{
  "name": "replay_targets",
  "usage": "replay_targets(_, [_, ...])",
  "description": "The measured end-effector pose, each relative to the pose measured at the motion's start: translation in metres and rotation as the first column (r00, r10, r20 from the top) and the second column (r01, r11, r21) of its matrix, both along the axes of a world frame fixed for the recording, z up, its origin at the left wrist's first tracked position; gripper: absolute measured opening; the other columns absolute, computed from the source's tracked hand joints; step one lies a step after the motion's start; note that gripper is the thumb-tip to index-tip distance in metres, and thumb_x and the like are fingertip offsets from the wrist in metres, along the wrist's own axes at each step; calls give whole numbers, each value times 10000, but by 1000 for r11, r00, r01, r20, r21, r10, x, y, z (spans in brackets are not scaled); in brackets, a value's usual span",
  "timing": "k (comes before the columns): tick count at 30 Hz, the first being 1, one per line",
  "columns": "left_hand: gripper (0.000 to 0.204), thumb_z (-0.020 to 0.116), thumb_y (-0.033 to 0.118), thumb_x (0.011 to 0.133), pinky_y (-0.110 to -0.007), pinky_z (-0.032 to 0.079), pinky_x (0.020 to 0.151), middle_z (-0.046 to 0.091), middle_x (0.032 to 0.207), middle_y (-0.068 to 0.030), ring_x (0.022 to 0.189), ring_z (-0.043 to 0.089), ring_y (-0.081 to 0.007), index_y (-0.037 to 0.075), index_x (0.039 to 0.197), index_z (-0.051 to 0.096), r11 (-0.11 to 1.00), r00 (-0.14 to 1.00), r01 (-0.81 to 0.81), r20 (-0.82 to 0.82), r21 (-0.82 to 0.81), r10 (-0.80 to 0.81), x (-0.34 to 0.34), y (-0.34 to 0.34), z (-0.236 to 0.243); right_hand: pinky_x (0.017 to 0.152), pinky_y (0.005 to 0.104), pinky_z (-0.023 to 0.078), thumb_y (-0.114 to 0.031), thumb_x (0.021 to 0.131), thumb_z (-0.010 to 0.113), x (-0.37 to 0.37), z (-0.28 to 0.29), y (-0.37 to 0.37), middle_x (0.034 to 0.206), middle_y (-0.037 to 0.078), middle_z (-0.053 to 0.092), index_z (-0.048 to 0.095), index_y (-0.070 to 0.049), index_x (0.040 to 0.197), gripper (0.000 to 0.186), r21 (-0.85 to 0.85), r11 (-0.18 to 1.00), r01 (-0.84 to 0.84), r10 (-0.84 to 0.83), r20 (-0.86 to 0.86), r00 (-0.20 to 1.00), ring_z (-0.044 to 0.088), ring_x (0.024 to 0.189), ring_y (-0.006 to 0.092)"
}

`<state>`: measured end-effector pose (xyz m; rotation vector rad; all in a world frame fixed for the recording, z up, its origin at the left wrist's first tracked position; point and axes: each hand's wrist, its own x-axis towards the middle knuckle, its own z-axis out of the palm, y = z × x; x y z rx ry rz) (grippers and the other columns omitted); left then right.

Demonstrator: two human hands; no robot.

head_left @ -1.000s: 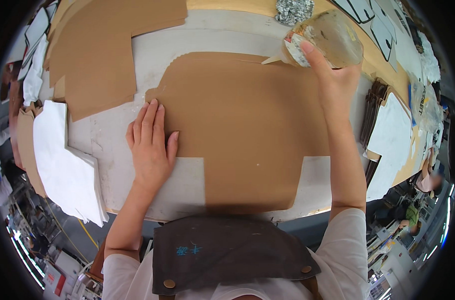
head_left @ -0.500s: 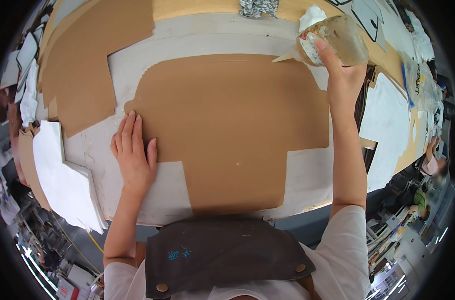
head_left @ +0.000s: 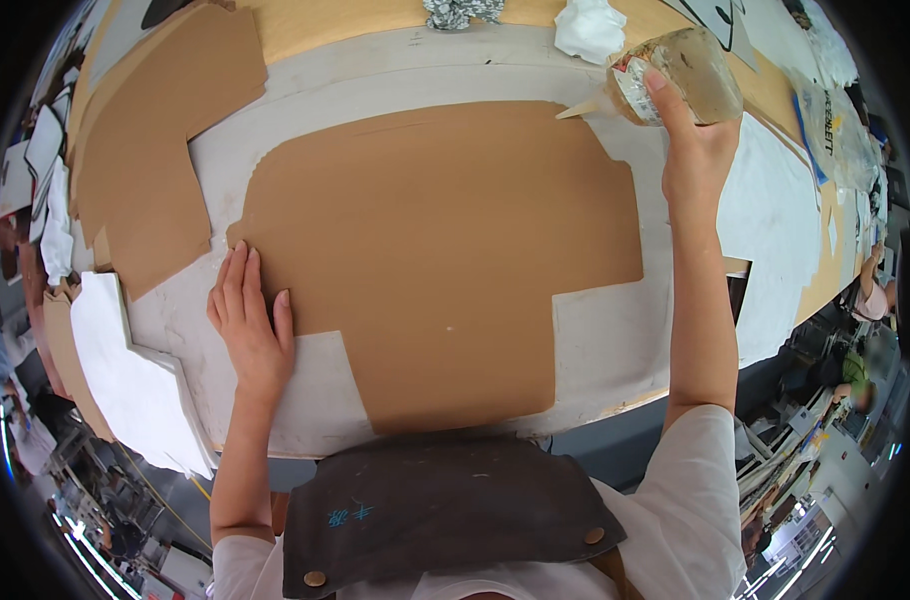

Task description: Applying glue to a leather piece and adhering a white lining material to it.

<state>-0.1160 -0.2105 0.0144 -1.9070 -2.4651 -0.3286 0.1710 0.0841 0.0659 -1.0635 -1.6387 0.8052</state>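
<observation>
A large brown sheet (head_left: 445, 220), cut like cardboard with a narrower tab toward me, lies flat on the grey work surface (head_left: 615, 340). My left hand (head_left: 250, 320) rests on its left edge, fingers stretched out and holding nothing. In my right hand (head_left: 697, 160) is a clear squeeze bottle (head_left: 690, 75) with a pointed nozzle, tilted sideways. Its tip is at the sheet's far right corner; whether it touches the sheet I cannot tell. What fills the bottle looks cloudy and pale.
More brown sheets (head_left: 155, 150) lie at the far left, with a stack of white cut pieces (head_left: 125, 370) nearer. White pieces (head_left: 770, 240) lie to the right. At the far edge are a crumpled white wad (head_left: 590, 28) and a grey crumpled bundle (head_left: 463, 12). A plastic bag (head_left: 840, 140) lies far right.
The view has shifted, so most of the table appears further left. The bottle in my right hand has moved slightly right along the sheet's far edge. My left hand stays on the left edge.
</observation>
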Motion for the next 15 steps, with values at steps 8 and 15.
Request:
replay_targets(8, [498, 547, 122, 871, -451, 241, 1052, 418, 1402, -166, 1300, 377, -329, -28, 1331, 430, 1000, 1000, 5, -2, 6, -5, 0, 1, 0, 697, 263, 445, -156, 741, 755, 14, -2, -1, 816, 33, 635, 629, 8, 861, 239, 88, 993, 78, -75, -34, 997, 560, 745, 124])
replay_targets(15, [495, 540, 136, 884, -454, 232, 1057, 415, 1409, -158, 1305, 369, -327, -24, 1339, 429, 1000, 1000, 1, -16, 2, -1, -1, -1, -1, 698, 258, 436, -165, 749, 748, 31, 5, -17, 800, 33, 626, 619, 8, 859, 242, 1, 997, 79, -79, 6, 997, 548, 749, 117])
